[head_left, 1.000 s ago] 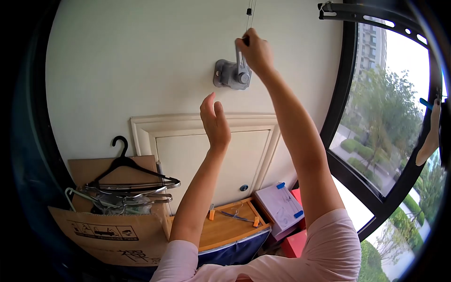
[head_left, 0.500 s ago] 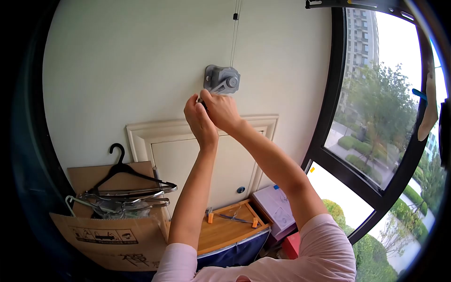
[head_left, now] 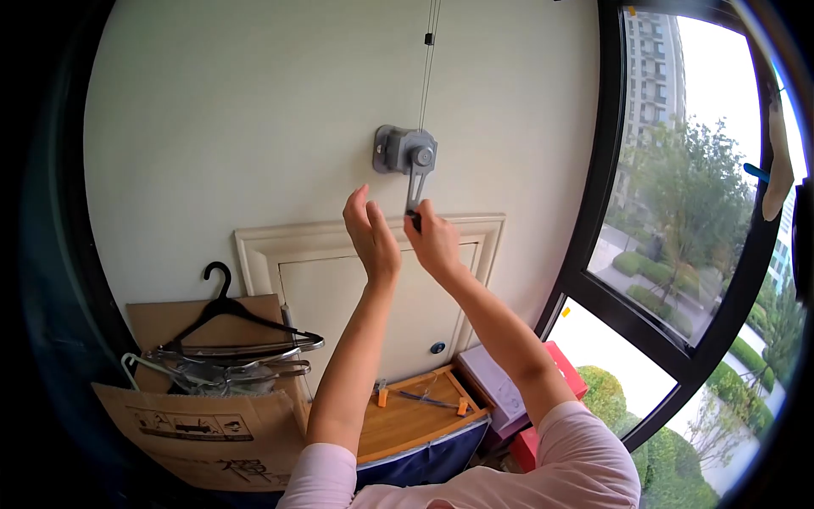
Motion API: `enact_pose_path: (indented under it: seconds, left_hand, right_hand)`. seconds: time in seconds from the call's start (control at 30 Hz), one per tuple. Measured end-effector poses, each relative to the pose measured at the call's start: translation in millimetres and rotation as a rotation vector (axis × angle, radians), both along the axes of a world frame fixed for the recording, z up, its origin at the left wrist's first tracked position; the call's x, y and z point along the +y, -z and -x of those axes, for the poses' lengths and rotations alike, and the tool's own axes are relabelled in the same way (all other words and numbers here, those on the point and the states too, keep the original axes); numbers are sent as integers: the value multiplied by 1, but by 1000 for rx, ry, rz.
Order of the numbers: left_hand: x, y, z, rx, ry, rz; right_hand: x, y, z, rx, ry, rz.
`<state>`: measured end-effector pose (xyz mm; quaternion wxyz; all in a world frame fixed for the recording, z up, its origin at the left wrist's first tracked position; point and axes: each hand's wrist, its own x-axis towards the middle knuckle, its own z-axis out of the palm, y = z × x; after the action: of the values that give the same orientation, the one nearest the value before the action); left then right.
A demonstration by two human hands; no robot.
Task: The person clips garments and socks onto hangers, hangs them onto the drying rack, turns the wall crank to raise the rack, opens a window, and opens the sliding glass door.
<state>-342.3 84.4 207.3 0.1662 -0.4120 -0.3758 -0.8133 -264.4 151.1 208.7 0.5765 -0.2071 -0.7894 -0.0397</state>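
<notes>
A grey crank winder [head_left: 409, 151] is fixed to the wall, with thin cables [head_left: 430, 76] running up from it. Its crank arm [head_left: 416, 185] points down. My right hand [head_left: 435, 242] is closed round the black knob [head_left: 414, 220] at the crank's lower end. To the left, my left hand [head_left: 373, 236] is raised with its fingers up and the thumb apart, holding nothing, a short gap from the crank.
Below are a cream panel door [head_left: 365, 297], a cardboard box [head_left: 199, 433] with hangers [head_left: 225, 310], a wooden tray [head_left: 415, 433] and a purple box [head_left: 496, 386]. A black-framed window [head_left: 593, 318] stands at the right.
The crank arm has swung from up, through lower left, to straight down, with my right hand on its knob. My left hand, close against my right hand half a second ago, is now apart from it.
</notes>
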Motion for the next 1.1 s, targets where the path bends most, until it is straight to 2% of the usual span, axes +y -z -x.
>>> enact_pose_path:
  seconds: [0.07, 0.13, 0.2, 0.3, 0.33, 0.37, 0.43, 0.5, 0.53, 0.6, 0.73, 0.8, 0.87, 0.93, 1.0, 1.1]
  left_hand:
    - [-3, 0, 0, -18, 1, 14]
    - [-5, -5, -2, -25, 102, -122]
    - [-4, -5, 1, 28, -11, -14]
    - [-8, -11, -7, -18, 34, -21]
    - [-6, -8, -6, 22, 22, -19]
    - [-4, -6, -5, 60, 9, -18]
    - [-6, -4, -6, 48, 28, -15]
    - [-5, 1, -7, 39, 46, -13]
    - [-3, 5, -4, 51, 12, 5]
    - [-1, 5, -3, 62, -20, 15]
    - [1, 5, -3, -26, 47, -16]
    - [5, 1, -9, -39, 143, -148]
    - [1, -1, -11, -26, 64, -83]
    - [4, -2, -18, -103, 131, -138]
    - [12, 2, -14, -20, 68, -33]
    - [11, 3, -21, -7, 64, 3]
  right_hand:
    - [-23, -31, 21, -199, -89, -125]
    - [-32, -77, 35, -297, -124, -264]
    - [-35, -129, 39, -217, -66, -401]
    - [7, -189, 8, 66, -48, -93]
    - [31, -191, -10, 133, -40, 35]
    - [50, -177, -27, 167, 42, 20]
    - [75, -123, -50, 218, 150, 50]
    - [72, -54, -55, 139, 193, 89]
    - [54, -26, -50, 82, 133, 62]
    - [23, -5, -25, -27, 99, 30]
    - [-16, -42, 12, -334, -117, -257]
    - [-22, -74, 27, -381, -99, -414]
    - [-36, -120, 38, -275, -93, -452]
    - [-24, -171, 29, -79, -35, -268]
    - [24, -197, -3, 65, 5, -52]
    - [69, -140, -51, 187, 97, 95]
